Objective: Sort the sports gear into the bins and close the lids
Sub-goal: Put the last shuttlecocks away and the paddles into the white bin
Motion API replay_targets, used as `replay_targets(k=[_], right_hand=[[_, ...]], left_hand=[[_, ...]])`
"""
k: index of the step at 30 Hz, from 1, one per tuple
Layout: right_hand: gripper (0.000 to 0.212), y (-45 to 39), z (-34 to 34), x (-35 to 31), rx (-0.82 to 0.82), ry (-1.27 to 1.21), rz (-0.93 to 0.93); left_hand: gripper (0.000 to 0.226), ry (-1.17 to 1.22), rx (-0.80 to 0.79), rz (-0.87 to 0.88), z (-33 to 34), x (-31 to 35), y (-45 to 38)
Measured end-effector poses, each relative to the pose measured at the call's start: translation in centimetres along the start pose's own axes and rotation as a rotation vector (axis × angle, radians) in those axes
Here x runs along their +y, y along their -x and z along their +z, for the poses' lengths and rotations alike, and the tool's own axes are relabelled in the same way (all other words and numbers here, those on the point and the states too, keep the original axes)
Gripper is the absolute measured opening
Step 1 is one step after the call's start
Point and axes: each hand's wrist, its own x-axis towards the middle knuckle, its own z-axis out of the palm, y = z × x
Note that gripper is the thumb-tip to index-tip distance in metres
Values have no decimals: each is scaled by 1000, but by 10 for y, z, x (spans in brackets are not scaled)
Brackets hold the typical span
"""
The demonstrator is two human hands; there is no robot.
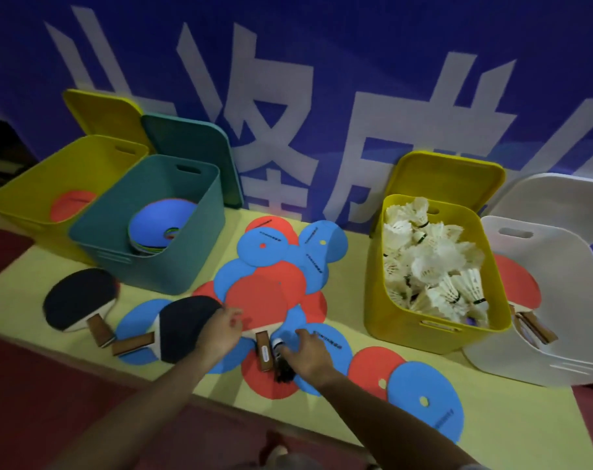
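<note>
Shuttlecock, dark-feathered with a white cork (281, 361), lies on the yellow tabletop (512, 395) just beside the red paddle's wooden handle (264, 354), long axis running toward the person. Right hand (308, 357) is nearer, fingers curling round it; left hand (220, 330) rests loosely curled on the paddles.

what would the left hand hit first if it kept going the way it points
Most likely the red paddle just beyond the left hand, whose fingers point up and right at its face. Depth is unclear; it may already touch.
</note>
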Motion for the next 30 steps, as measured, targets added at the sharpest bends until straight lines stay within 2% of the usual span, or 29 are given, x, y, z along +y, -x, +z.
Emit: replay_targets(k=[3,6,8,11,14,17,21,26,28,30], right_hand=[[69,-1,25,0,4,194,19],[56,0,33,3,34,330,-40],[47,-1,32,5,45,354,-73],[33,-2,25,14,63,94,-14],[20,4,8,24,162,-127,-14],[17,18,-22,25,249,-297,-92],[24,41,-71,2,330,-534,-232],[29,61,-141,-20,499,-613,-363],[32,62,-171,-13,646,-586,-344],[35,58,-199,1,803,-525,-228]], left_hand=[[32,-150,20,-81,-2,-37,2],[38,-211,2,-166,-6,-54,7],[40,-236,-6,-147,-4,-60,6],[38,-135,1,-104,5,-52,4],[46,40,9,-96,20,-30,-3],[65,110,112,-192,33,-13,-28],[73,20,197,-343,37,-1,-49],[81,-164,71,-272,44,0,-58],[77,-163,61,-255,42,-3,-66],[63,-167,66,-240,38,-4,-72]])
